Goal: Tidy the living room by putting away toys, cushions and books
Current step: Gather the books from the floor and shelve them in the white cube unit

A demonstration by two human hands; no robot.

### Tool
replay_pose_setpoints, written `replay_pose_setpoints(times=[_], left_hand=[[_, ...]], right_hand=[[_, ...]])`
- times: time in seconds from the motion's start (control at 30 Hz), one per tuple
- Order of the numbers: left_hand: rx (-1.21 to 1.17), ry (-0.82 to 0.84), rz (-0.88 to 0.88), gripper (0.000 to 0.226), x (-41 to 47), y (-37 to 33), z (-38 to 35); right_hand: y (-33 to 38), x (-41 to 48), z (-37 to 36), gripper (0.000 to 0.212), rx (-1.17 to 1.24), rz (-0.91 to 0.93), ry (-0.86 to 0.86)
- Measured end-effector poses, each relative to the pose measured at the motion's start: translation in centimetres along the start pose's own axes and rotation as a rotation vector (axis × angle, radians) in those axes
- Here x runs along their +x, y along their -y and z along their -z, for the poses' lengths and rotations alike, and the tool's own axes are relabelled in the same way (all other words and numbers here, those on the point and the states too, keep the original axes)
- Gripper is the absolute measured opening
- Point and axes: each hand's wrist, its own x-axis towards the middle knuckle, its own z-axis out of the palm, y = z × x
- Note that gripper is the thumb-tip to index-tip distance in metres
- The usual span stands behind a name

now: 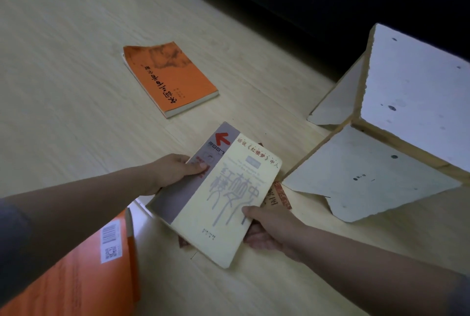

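Currently, head view: both hands are holding a cream book (216, 196) with a grey strip and a red arrow on its cover, in the middle of the frame above the pale wood floor (63, 61). The left hand (175, 170) is pinching the book's left edge, thumb lying on the grey strip, fingers hidden under the cover. The right hand (269, 229) is gripping the lower right edge, thumb on the cover, fingers curling underneath. A darker book (278, 196) with a red label is showing from under the cream book's right side; cannot tell if the two are touching. An orange book (170, 79) is lying flat on the floor, well apart, farther from the person. Another orange cover with a barcode (84, 264) is sitting at lower left, partly under the left forearm. A white shelf unit (407, 91) with bare wood edges is standing just beside the books on the right.
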Motion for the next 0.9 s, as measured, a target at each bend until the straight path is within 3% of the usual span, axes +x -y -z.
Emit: replay_pose_setpoints(times=[0.1, 0.2, 0.23, 0.3, 0.4, 0.5, 0.67, 0.9], left_hand=[[0.273, -0.041, -0.072, 0.044, 0.9, -1.7, -0.4], [1.034, -0.327, -0.246, 0.056, 2.0, -2.9, -0.4], [1.142, -0.424, -0.331, 0.054, 2.4, -3.0, -0.4], [1.137, -0.474, -0.404, 0.048, 3.1, -2.8, -0.5], [1.012, -0.339, -0.374, 0.036, 3.7, -2.5, -1.0], [0.823, -0.297, -0.326, 0.027, 3.7, -2.2, -0.9], [0.856, -0.167, -0.379, 0.031, 3.4, -1.9, -1.5], [0.929, -0.148, -0.364, 0.043, 3.1, -2.6, -2.4]], right_hand=[[0.0, 0.4, 0.0, 0.044, -0.04, -0.057, 0.009], [-0.2, 0.6, 0.0, 0.057, -0.035, -0.172, 0.043], [-0.2, 0.6, 0.0, 0.058, -0.012, -0.211, 0.07], [0.0, 0.6, -0.3, 0.056, 0.107, -0.24, 0.141], [-0.3, 0.6, -1.3, 0.04, 0.243, -0.245, 0.177], [-1.2, 0.6, -2.8, 0.036, 0.242, -0.261, 0.213], [-2.9, 0.2, -4.6, 0.033, 0.201, -0.296, 0.319], [-2.0, 1.0, -3.2, 0.032, 0.268, -0.231, 0.039]])
